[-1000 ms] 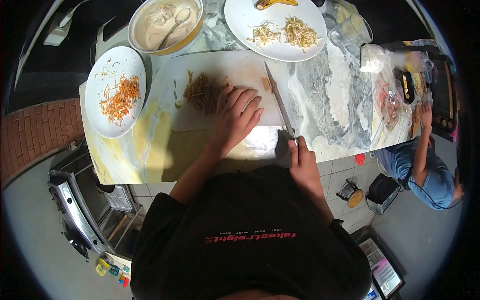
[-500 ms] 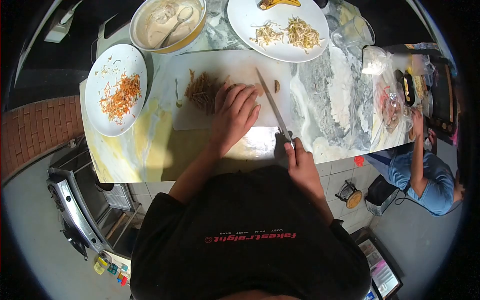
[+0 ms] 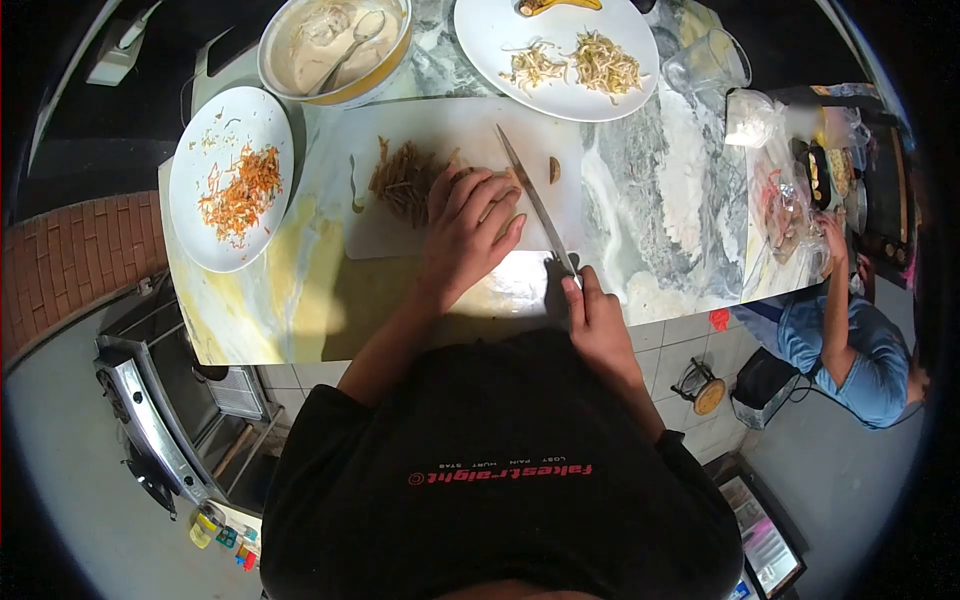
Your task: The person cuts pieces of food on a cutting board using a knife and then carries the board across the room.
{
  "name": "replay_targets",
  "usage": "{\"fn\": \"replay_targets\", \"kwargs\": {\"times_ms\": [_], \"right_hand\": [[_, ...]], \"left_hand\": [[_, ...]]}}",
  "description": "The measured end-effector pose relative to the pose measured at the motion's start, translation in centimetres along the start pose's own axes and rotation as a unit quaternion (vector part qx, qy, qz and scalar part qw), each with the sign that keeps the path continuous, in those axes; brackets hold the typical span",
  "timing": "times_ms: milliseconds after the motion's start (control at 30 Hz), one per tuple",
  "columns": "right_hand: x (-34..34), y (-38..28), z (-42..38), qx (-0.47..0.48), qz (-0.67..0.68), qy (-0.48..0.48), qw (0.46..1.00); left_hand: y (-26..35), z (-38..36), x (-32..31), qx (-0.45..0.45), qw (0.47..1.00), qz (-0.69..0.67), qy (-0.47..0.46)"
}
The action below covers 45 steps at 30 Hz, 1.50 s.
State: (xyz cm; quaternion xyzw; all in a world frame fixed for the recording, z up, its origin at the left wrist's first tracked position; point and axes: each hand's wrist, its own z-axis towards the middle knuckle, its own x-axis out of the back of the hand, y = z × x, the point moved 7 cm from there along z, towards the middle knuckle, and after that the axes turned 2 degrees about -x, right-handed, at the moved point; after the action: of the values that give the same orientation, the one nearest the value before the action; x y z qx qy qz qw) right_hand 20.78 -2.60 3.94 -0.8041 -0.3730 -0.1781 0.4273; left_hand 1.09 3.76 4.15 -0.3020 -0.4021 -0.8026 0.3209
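Note:
My right hand (image 3: 597, 312) is closed round the handle of a long kitchen knife (image 3: 535, 193). The blade points away from me over a white cutting board (image 3: 400, 245), close to the fingertips of my left hand (image 3: 470, 225). With bent fingers, my left hand presses a brownish piece of food (image 3: 462, 165) onto the board; most of it is hidden under the fingers. Just left of that hand lies a pile of thin brown strips (image 3: 402, 185). A small brown slice (image 3: 554, 170) sits right of the blade, and a thin greenish strip (image 3: 354, 185) lies near the board's left edge.
A plate (image 3: 183, 215) holds orange shreds. Behind it stands a bowl (image 3: 398, 62) of pale batter with a spoon (image 3: 345, 58). Another plate (image 3: 490, 50) carries bean sprouts and a banana-like peel. A clear cup (image 3: 707, 65) lies at right, near plastic bags (image 3: 780, 205) and another person (image 3: 850, 350).
The knife tip has shifted left, toward my left hand, and the blade now lies closer to the fingertips. My right hand has moved slightly left and up. My left hand stays almost in place.

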Motion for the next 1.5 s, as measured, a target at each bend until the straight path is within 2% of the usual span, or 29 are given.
{"fn": "replay_targets", "kwargs": {"times_ms": [300, 767, 1300, 1500], "right_hand": [[-0.7, -0.9, 0.4, 0.012, 0.034, 0.008, 0.999], [-0.6, -1.9, 0.7, 0.036, -0.004, 0.01, 0.999], [-1.1, -2.1, 0.7, 0.016, -0.007, -0.003, 1.0], [-1.3, -2.0, 1.0, -0.002, -0.002, -0.014, 1.0]], "left_hand": [[-0.3, -0.4, -0.4, 0.011, 1.0, 0.0, -0.004], [-0.4, -0.2, -0.3, 0.013, 1.0, -0.002, -0.003], [-0.2, -0.1, -0.1, 0.008, 1.0, 0.003, -0.002], [-0.5, 0.1, 0.3, 0.036, 0.999, -0.003, 0.016]]}}
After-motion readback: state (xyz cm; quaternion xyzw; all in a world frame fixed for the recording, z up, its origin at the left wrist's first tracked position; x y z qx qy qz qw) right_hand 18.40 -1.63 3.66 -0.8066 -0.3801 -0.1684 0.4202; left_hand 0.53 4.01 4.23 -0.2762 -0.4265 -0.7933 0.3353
